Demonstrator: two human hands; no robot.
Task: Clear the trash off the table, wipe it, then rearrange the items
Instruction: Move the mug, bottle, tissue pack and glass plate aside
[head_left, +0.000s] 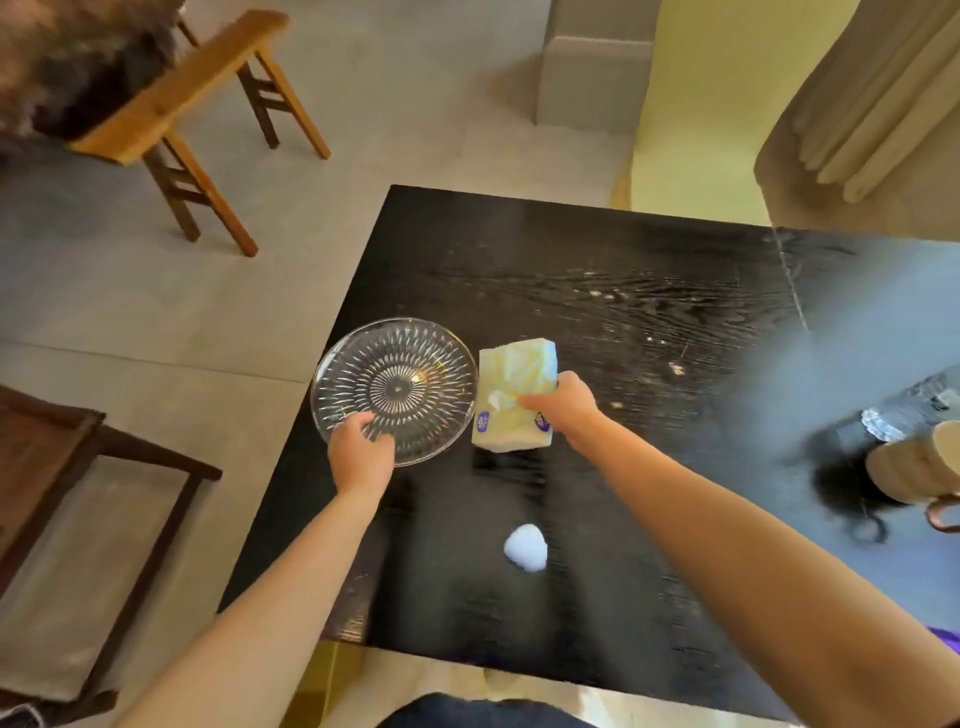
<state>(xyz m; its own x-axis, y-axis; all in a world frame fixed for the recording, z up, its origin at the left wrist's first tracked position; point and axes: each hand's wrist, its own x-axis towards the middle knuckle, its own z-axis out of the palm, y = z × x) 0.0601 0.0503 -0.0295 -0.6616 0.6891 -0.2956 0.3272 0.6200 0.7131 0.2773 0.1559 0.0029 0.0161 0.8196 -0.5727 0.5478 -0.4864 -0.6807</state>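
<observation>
A pale tiled floor surrounds a black wood-grain table (597, 291), whose top is streaked and dotted with small light crumbs (675, 368) toward its far middle. Near the table's left edge sits a clear cut-glass plate (410, 364), its rim slightly overhanging that edge. The person's left hand (360, 457) grips the plate's near rim, fingers curled over the top of the glass with the thumb on the inner side.

Just right of the plate, almost touching it, lies a soft pack of tissues (511, 379) in pale yellow wrap with purple marks, a tissue poking from its slot. The right hand (563, 405) is closed on the pack's right side, thumb across the top and fingers wrapped round the edge.

Nearer the person, between the two forearms, a crumpled white tissue ball (525, 547) rests alone on the bare table, well apart from the pack. At the table's right side stands a beige mug (914, 467) with a brown handle, partly cut off by the frame, and beyond it a bit of crinkled foil or plastic (880, 425), blurred by glare.

Off the table, a wooden stool (208, 83) stands on the floor at the far left, and a dark wooden side table (62, 467) sits at the near left. A beige curtain (872, 93) hangs at the far right.
</observation>
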